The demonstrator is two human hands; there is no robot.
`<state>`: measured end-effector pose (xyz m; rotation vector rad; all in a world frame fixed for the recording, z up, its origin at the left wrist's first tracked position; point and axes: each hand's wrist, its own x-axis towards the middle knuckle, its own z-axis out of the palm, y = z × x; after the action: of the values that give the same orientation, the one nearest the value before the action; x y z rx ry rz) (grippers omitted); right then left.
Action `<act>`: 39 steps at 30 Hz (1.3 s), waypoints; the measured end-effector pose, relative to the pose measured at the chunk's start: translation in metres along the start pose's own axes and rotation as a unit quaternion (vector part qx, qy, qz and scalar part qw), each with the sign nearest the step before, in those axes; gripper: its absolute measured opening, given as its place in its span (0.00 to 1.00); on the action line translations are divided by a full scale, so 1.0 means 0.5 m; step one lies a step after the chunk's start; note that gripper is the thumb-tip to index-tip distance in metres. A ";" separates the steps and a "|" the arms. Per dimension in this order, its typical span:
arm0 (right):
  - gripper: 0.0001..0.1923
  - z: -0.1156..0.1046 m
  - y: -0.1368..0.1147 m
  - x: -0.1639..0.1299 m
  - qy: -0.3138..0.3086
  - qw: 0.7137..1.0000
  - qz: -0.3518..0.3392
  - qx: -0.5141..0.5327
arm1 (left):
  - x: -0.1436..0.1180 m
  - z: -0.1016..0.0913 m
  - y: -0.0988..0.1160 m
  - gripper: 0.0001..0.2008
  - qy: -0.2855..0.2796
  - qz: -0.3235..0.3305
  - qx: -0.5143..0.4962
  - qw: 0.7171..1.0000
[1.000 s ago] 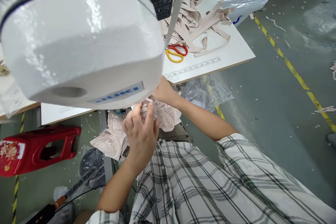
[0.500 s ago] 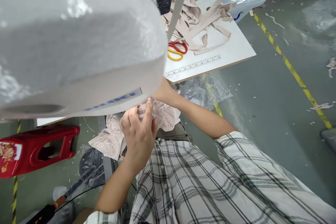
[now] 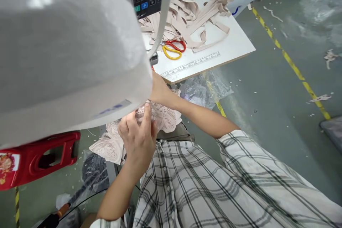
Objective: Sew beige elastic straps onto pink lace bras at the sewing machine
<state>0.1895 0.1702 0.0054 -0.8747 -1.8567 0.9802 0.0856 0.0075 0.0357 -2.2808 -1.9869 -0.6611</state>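
- Fingers of my left hand (image 3: 137, 137) curl closed on the lace garment (image 3: 160, 115), index laid flat along it, just under the sewing machine head (image 3: 66, 50).
- Right hand (image 3: 159, 91) reaches beneath that head; its fingers are hidden, so I cannot tell their grip.
- Table edge (image 3: 208, 69) runs just beyond my right wrist, scissors (image 3: 172, 48) near it; open floor lies rightward.
- Since a second ago, the machine head fills more of my view; my hands hold as before.
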 end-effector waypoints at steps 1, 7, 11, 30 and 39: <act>0.06 0.000 -0.001 0.000 0.003 1.000 -0.003 -0.001 | 0.000 0.000 0.001 0.25 -0.003 -0.003 -0.002 1.000; 0.07 -0.003 0.000 0.002 0.011 1.000 -0.011 0.001 | 0.006 0.002 0.008 0.25 -0.015 -0.003 0.014 1.000; 0.06 -0.001 0.008 0.002 0.008 1.000 -0.025 0.014 | 0.004 0.001 0.006 0.25 0.002 -0.005 0.024 1.000; 0.03 -0.011 0.009 -0.008 -0.006 0.999 -0.031 0.044 | -0.027 0.039 -0.099 0.16 0.091 -0.244 -0.237 0.936; 0.04 -0.002 0.007 -0.009 0.001 0.999 -0.018 0.038 | -0.026 0.028 -0.100 0.13 0.080 -0.200 -0.288 0.933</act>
<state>0.1931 0.1681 0.0010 -0.7939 -1.8164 1.0202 0.0404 0.0083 0.0066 -1.9571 -2.4357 -1.5958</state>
